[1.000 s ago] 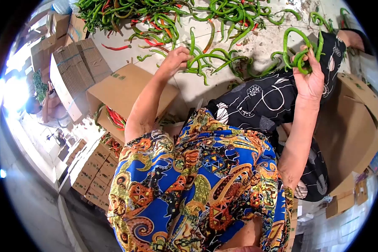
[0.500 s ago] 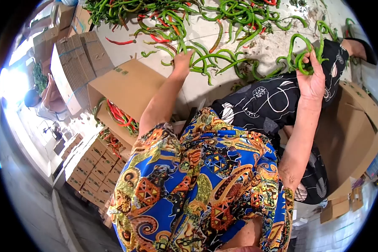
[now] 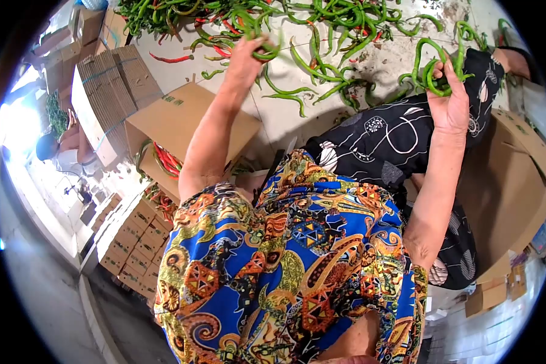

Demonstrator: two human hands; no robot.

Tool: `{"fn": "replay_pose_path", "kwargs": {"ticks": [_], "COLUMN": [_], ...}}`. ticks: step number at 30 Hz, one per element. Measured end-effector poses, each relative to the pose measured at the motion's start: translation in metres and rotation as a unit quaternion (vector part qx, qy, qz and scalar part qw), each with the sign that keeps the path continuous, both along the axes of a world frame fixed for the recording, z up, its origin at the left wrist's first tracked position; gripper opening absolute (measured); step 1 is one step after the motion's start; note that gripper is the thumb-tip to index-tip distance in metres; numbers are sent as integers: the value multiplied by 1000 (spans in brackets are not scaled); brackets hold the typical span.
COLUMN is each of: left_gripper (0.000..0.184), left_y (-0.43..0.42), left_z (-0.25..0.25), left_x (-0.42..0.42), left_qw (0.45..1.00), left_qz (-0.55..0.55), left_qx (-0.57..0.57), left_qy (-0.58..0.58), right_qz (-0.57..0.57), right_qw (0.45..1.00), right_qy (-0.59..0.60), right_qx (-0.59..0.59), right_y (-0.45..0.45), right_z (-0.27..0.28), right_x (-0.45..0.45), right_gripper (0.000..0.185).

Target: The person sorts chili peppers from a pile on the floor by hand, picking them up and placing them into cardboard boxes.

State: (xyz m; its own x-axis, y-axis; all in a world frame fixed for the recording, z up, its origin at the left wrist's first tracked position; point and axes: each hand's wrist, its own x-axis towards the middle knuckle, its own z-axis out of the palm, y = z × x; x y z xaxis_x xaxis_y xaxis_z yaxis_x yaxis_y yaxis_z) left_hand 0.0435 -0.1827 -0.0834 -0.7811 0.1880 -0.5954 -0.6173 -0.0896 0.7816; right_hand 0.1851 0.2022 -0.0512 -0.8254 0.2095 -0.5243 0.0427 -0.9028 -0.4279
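Long green chili peppers [image 3: 268, 51] are caught in the closed fingers of my left hand [image 3: 242, 63], held over the left part of the pile and slightly blurred. My right hand [image 3: 449, 108], palm up above my knee, is closed around several curled green chili peppers [image 3: 432, 74]. Beyond both hands, a loose spread of green peppers [image 3: 352, 18] with some red ones covers part of the pale floor. A single red pepper [image 3: 171, 59] lies at its left edge. Loose green peppers [image 3: 288, 96] rest nearer to me.
An open carton [image 3: 191, 115] at my left holds red peppers [image 3: 165, 159]. Another open carton [image 3: 503, 188] stands at my right. Flattened cardboard [image 3: 118, 79] and stacked boxes [image 3: 136, 239] are farther left, near another person [image 3: 73, 142].
My left hand has moved up and left, lifting green peppers from the pile; some peppers there have shifted. My right hand stays almost in place, still holding its bunch.
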Motion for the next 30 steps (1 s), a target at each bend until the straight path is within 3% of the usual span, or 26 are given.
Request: {"fn": "replay_pose_path", "kwargs": {"ticks": [1,3,5,6,7,10,14,18,21,22,25,27,30], "left_gripper": [25,29,36,39,43,44,25,22,19,24,26,28,29], "left_y": [-13,-36,-26,-47,-53,-46,-36,-54,-31,-22,29,58,118], "left_z": [4,1,0,-36,-57,-89,-99,-82,-39,-29,-4,-6,24], "left_x": [3,15,48,68,84,115,115,101,89,79,69,66,56], "left_qw": [1000,975,901,842,731,692,663,602,677,772,922,965,965], "left_qz": [-17,-175,-305,-414,-497,-481,-492,-542,-632,-592,-364,-207,-168], "left_qx": [-3,-123,-277,-338,-374,-500,-539,-445,-331,-232,-119,54,147], "left_qy": [-12,-65,-133,75,279,199,168,383,180,19,-52,-153,-134], "right_qz": [5,-4,-9,-7,-12,2,-2,-28,-45,-46,-56,-48,-16], "right_qw": [1000,1000,1000,1000,1000,1000,1000,999,998,998,997,997,994], "right_qy": [7,-4,-1,2,1,5,-12,0,-4,1,27,33,-9], "right_qx": [-7,-2,-2,-11,-12,-17,-11,-20,-34,-39,-49,-50,112], "right_y": [0,2,2,3,2,3,9,4,3,2,1,2,-7], "right_z": [0,-3,-4,-6,-2,-1,-9,-1,4,3,8,10,17], "right_x": [0,2,3,3,2,3,7,3,3,2,4,3,6], "right_gripper": [35,37,38,38,38,41,43,31,33,33,34,34,35]}}
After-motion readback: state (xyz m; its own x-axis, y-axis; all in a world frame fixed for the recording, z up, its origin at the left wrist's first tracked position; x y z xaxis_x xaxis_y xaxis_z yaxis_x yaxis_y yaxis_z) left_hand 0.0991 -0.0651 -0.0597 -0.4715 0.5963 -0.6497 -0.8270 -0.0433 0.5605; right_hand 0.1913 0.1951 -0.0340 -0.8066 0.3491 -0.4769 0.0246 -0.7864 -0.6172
